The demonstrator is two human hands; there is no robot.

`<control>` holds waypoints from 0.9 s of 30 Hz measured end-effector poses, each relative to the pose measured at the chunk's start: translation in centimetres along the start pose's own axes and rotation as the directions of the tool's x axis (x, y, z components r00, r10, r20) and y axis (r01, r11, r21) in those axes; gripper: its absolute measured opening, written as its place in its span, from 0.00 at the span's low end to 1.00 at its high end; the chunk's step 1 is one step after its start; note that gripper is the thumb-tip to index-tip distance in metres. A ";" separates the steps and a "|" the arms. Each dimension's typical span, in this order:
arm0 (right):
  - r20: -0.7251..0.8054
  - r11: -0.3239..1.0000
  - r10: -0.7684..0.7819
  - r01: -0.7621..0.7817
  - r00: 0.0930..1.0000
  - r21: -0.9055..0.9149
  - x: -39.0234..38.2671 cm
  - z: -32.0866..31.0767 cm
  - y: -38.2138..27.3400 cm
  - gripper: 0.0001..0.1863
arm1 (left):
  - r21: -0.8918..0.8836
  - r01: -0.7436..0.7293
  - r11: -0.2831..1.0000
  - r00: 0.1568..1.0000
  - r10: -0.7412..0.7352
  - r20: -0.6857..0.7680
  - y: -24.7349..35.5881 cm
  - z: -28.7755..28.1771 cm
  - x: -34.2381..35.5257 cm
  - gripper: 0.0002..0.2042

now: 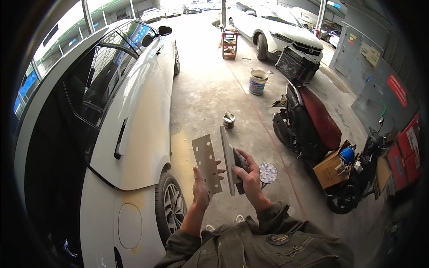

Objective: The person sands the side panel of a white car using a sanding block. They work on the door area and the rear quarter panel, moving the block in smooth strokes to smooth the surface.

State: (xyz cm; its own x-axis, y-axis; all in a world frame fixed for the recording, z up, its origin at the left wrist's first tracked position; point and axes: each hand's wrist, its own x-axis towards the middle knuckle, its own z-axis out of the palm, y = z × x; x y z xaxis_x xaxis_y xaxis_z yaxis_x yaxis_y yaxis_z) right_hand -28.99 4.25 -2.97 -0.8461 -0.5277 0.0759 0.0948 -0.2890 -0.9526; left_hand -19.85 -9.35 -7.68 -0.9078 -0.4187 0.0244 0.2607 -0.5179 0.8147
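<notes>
A long tan sheet of sandpaper [204,156] with rows of round holes stands nearly upright in my left hand [202,191]. The thumb lies along one side and the fingers show past the other edge. Just to its right, my right hand [251,178] is closed around a long, flat hand sanding block [228,163] with a dark grip, also held on end. A narrow gap separates sheet and block. Left of my hands is a white car [134,147], its rear door and panel carrying yellowish sanded patches.
A small can [229,119] and a white bucket [258,81] stand on the concrete floor. A round patterned stool [268,173] is close by my right hand. Farther right are a scooter [308,116] and a cardboard box [333,167]. A red cart [229,44] and another white car [279,27] stand ahead.
</notes>
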 end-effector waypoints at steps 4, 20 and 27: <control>-0.012 0.999 -0.011 0.011 1.000 -0.037 -0.4 -0.3 0.2 0.31 | -0.034 0.010 0.999 1.000 -0.010 0.018 -1.3 -0.1 0.1 0.37; -0.024 0.990 -0.084 0.080 0.996 -0.117 -1.4 -1.3 0.0 0.30 | -0.035 0.017 0.999 1.000 -0.017 0.020 -2.3 0.1 -0.3 0.38; -0.087 0.946 -0.213 0.184 0.973 -0.265 -1.1 -1.8 0.6 0.30 | -0.191 -0.049 0.980 0.998 0.043 -0.034 -3.1 0.9 0.8 0.33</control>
State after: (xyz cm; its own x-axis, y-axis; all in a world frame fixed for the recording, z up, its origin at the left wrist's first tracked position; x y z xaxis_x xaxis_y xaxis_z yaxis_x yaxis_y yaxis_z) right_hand -28.93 6.15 -4.15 -0.8892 -0.3822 0.2515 -0.2051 -0.1585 -0.9658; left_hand -21.70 -7.42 -9.64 -0.8839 -0.4659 0.0397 0.3629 -0.6298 0.6868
